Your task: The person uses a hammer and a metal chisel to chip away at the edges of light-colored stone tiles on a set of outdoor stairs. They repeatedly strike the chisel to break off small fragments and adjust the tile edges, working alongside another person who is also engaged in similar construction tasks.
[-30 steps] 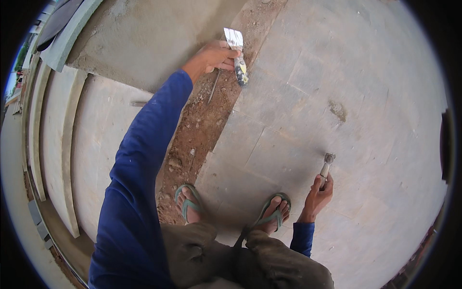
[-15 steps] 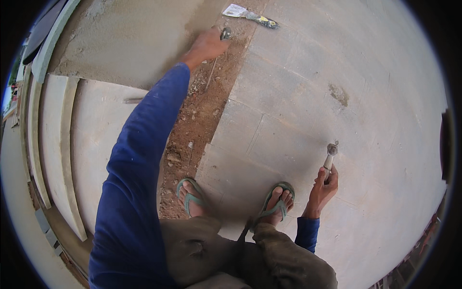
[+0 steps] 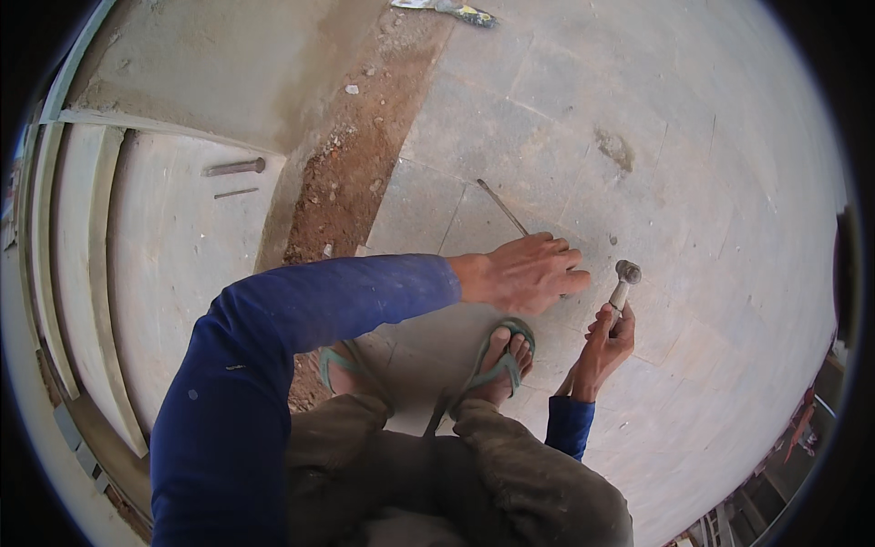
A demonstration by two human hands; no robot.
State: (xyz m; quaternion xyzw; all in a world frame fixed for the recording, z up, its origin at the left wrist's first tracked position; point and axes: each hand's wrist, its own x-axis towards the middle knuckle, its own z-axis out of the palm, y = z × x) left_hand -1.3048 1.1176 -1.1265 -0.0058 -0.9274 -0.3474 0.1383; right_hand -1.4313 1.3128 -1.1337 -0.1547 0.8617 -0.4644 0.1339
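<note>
My left hand (image 3: 533,273), in a blue sleeve, is closed around what looks like a screwdriver (image 3: 501,207). Its thin metal shaft sticks out past the knuckles toward the far left, while the handle is hidden in the palm. Further right, my right hand (image 3: 606,351) grips the light-coloured handle of a small hammer (image 3: 622,290), with the dark rounded hammer head raised at the far end. The two hands are apart, both over the grey tiled floor (image 3: 547,118).
A strip of broken reddish soil and rubble (image 3: 337,196) runs between the tiles and a plastered step (image 3: 219,68). On the pale surface at left lie a metal rod with a wide head (image 3: 232,168) and a thinner rod (image 3: 236,193). A putty knife (image 3: 447,9) lies at the far edge.
My left hand has come back from the far end of the soil strip to the right, over the tiles near my right hand, bringing the screwdriver. My right hand still holds the hammer.
</note>
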